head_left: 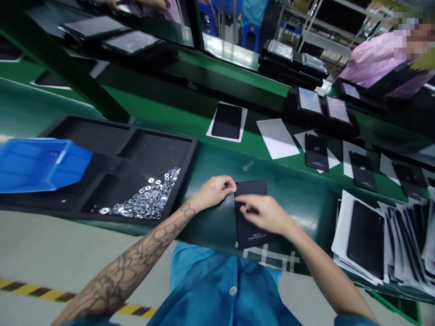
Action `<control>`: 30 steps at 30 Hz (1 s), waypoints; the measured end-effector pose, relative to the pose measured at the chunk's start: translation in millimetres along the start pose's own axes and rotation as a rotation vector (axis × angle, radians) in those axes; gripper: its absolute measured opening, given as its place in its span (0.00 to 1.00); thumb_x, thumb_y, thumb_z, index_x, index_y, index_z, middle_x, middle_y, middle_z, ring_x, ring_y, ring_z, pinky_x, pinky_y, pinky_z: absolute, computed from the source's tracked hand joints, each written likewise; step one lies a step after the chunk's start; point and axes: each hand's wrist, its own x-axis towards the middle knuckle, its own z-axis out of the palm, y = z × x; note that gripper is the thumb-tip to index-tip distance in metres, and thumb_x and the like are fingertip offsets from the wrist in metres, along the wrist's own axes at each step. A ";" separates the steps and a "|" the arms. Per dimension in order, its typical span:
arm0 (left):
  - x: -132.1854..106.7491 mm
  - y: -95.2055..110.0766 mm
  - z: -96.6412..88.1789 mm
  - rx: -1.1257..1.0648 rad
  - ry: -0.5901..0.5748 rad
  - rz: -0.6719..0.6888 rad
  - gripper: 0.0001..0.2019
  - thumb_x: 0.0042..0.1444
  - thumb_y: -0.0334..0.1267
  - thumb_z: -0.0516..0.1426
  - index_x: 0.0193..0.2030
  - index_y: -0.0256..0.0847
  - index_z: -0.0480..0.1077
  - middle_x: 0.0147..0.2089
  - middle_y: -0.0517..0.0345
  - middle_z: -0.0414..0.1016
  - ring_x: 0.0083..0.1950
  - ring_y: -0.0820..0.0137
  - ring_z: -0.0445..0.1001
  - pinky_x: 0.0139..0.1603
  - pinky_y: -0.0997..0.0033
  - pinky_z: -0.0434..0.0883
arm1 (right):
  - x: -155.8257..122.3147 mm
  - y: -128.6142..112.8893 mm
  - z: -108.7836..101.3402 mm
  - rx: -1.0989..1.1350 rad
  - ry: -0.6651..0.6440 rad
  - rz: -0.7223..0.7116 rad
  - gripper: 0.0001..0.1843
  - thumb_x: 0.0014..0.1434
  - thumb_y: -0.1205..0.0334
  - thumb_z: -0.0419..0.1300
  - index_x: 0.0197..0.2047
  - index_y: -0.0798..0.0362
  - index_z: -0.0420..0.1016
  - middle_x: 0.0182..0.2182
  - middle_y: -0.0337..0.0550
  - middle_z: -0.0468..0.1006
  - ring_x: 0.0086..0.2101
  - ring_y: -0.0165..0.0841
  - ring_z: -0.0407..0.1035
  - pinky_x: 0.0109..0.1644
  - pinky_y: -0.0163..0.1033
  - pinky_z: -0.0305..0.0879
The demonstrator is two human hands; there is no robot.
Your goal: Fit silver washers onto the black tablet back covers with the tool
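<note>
A black phone back cover point(253, 228) lies flat on the green bench right in front of me. My left hand point(214, 191) pinches at its upper left corner with fingertips together; whether a small part sits between them I cannot tell. My right hand point(265, 213) rests on the cover's middle and presses it down. A black foam tray point(112, 149) to the left holds a heap of small metal washers point(146, 201) in its near compartment.
A blue plastic bin point(37, 163) sits on the tray's left side. More black covers on white sheets point(365, 237) are stacked at right and spread along the belt point(227, 121). A person in pink point(377, 59) works across the line.
</note>
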 end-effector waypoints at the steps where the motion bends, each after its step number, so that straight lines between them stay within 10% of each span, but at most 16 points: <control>1: 6.8 0.8 -2.0 0.013 -0.020 0.001 0.09 0.64 0.43 0.61 0.41 0.43 0.81 0.42 0.55 0.85 0.41 0.64 0.80 0.42 0.68 0.70 | 4.9 13.9 -10.8 0.166 0.155 0.065 0.18 0.71 0.60 0.61 0.62 0.47 0.79 0.43 0.42 0.84 0.37 0.31 0.77 0.41 0.35 0.70; 4: 21.3 2.8 -6.0 0.063 -0.056 -0.010 0.08 0.62 0.42 0.62 0.39 0.44 0.82 0.43 0.55 0.85 0.43 0.64 0.80 0.43 0.68 0.70 | 18.1 60.0 -36.6 0.737 0.477 0.238 0.14 0.69 0.54 0.64 0.53 0.49 0.81 0.30 0.33 0.73 0.21 0.23 0.58 0.21 0.30 0.50; 9: 31.3 9.4 -9.9 0.113 -0.099 -0.045 0.08 0.61 0.43 0.63 0.38 0.43 0.82 0.40 0.55 0.84 0.40 0.65 0.79 0.42 0.69 0.70 | 22.6 110.6 -48.5 1.431 0.603 0.112 0.13 0.61 0.54 0.69 0.47 0.50 0.81 0.26 0.28 0.64 0.18 0.20 0.41 0.15 0.26 0.35; 30: 81.6 46.2 -36.9 0.605 -0.433 -0.136 0.14 0.54 0.46 0.71 0.39 0.43 0.74 0.52 0.53 0.74 0.50 0.59 0.75 0.45 0.65 0.68 | 22.1 105.6 -42.6 1.504 0.583 0.085 0.11 0.63 0.54 0.69 0.43 0.51 0.78 0.25 0.30 0.66 0.18 0.20 0.45 0.16 0.27 0.39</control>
